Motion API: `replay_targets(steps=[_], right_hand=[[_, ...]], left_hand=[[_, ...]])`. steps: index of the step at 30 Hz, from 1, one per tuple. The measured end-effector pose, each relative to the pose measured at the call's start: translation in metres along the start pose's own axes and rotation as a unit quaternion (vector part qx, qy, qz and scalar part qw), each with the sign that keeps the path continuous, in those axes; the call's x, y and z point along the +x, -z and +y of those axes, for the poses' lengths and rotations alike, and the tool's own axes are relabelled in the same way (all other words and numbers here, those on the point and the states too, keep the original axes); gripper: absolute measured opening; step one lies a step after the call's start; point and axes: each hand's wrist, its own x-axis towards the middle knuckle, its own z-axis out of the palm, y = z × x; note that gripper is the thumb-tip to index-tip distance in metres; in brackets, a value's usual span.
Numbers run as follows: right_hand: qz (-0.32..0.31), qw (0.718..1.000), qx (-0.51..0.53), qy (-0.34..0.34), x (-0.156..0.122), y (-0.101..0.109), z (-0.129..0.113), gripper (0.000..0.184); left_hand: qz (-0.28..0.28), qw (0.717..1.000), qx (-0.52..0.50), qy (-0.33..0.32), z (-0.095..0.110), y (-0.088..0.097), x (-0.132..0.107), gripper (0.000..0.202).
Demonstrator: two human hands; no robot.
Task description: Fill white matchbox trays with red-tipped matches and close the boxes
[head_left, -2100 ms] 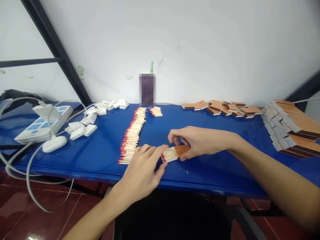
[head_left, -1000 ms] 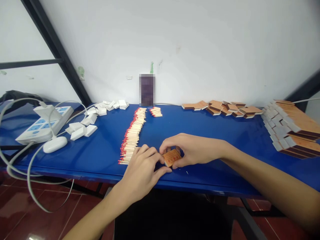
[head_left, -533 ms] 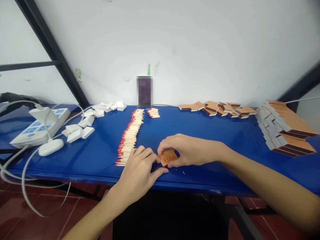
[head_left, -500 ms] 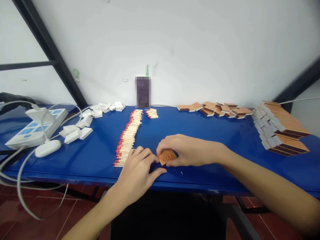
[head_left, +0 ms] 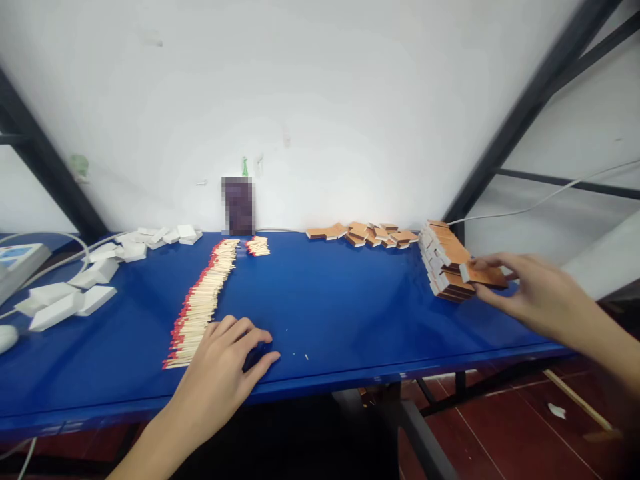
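My right hand (head_left: 525, 283) grips an orange matchbox (head_left: 483, 275) between thumb and fingers, at the near right side of a stack of matchboxes (head_left: 447, 250). Whether that box touches the stack I cannot tell. My left hand (head_left: 230, 360) rests on the blue table (head_left: 320, 307) with thumb and fingers apart and nothing between them. Beside it runs a long row of red-tipped matches (head_left: 203, 293), partly behind the hand. A smaller bunch of matches (head_left: 258, 246) lies at the row's far end.
Loose orange matchbox sleeves (head_left: 373, 233) lie along the wall. White inner trays (head_left: 95, 273) are scattered at the left, near a power strip (head_left: 20, 267) and cables. A blurred dark object (head_left: 240, 207) leans on the wall. Black frame bars (head_left: 530, 113) rise behind the table.
My right hand has carried the matchbox from beside my left hand to the stack on the right. My left hand stays by the matches. The view has turned right.
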Motion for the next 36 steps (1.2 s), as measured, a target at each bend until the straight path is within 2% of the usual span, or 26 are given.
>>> replay_targets(steps=[3, 9, 14, 19, 23, 25, 27, 30, 33, 36], right_hand=[[-0.047, 0.999, 0.012, -0.017, -0.003, -0.008, 0.014, 0.033], [-0.079, 0.996, 0.035, 0.004, -0.001, -0.019, 0.004, 0.031], [-0.038, 0.999, 0.018, 0.01, 0.001, -0.026, 0.01, 0.03], [-0.029, 0.999, 0.022, 0.038, -0.004, -0.033, 0.017, 0.022], [0.093, 0.994, 0.057, 0.031, -0.008, -0.04, 0.006, 0.014], [0.101, 0.988, 0.1, 0.064, -0.006, -0.042, -0.011, 0.009], [0.061, 0.981, 0.14, 0.122, 0.002, -0.044, -0.036, 0.006], [-0.023, 0.959, 0.182, 0.216, 0.025, -0.053, -0.076, 0.01], [-0.038, 0.931, 0.21, 0.296, 0.061, -0.074, -0.111, 0.02], [-0.071, 0.927, 0.205, 0.306, 0.103, -0.101, -0.139, 0.028]], left_hand=[[0.012, 1.0, -0.004, 0.0, -0.001, -0.001, 0.001, 0.025], [0.025, 1.0, -0.005, 0.002, -0.003, -0.002, 0.0, 0.028], [0.02, 1.0, -0.006, -0.003, -0.003, -0.002, 0.0, 0.024], [0.038, 0.999, -0.003, -0.004, 0.0, -0.004, -0.002, 0.015], [0.056, 0.998, -0.034, -0.008, 0.011, 0.002, -0.006, 0.009], [0.077, 0.996, -0.052, 0.001, 0.009, 0.016, -0.007, 0.011], [0.105, 0.994, -0.028, 0.016, -0.006, 0.038, -0.008, 0.015], [0.095, 0.987, 0.109, 0.073, -0.053, 0.08, -0.009, 0.025], [0.023, 0.944, 0.288, 0.157, -0.106, 0.111, -0.013, 0.043], [-0.06, 0.895, 0.387, 0.214, -0.136, 0.119, -0.022, 0.046]])
